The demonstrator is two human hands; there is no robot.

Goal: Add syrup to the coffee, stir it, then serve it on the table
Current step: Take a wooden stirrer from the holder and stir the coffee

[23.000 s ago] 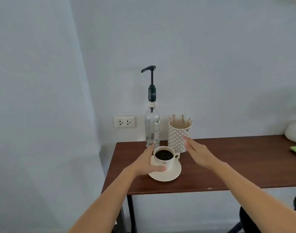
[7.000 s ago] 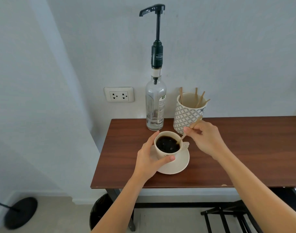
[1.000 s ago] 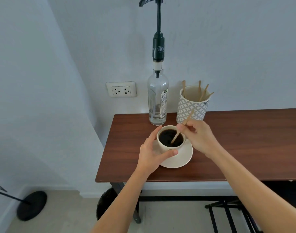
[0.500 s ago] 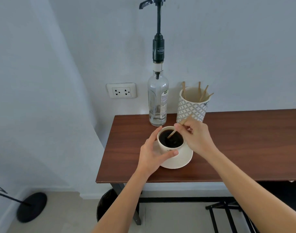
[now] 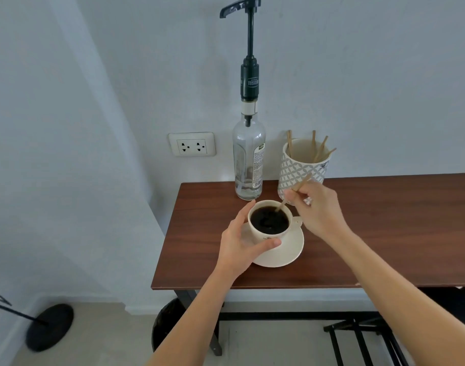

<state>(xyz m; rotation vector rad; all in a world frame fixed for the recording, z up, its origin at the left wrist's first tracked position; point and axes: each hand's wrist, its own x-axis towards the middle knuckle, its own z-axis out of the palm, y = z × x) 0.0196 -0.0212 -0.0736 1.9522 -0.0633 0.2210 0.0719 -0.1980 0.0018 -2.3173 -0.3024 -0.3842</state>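
Observation:
A cream cup of black coffee (image 5: pixel 269 223) stands on a cream saucer (image 5: pixel 289 253) near the left end of the brown table (image 5: pixel 384 233). My left hand (image 5: pixel 240 245) wraps around the cup's left and front side. My right hand (image 5: pixel 318 210) pinches a wooden stir stick (image 5: pixel 296 191) whose lower tip dips into the coffee at the cup's far right rim. The clear syrup bottle (image 5: pixel 248 159) with a tall black pump stands just behind the cup, against the wall.
A patterned white holder (image 5: pixel 302 165) with several wooden sticks stands to the right of the bottle. A wall socket (image 5: pixel 191 147) is at the left. Below are a black bin (image 5: pixel 164 326), a black stand base (image 5: pixel 50 326) and a black rack (image 5: pixel 363 339).
The stick's tip has swept from the cup's left side round to its far right rim, with my right hand shifting slightly right. My left hand keeps its hold on the cup.

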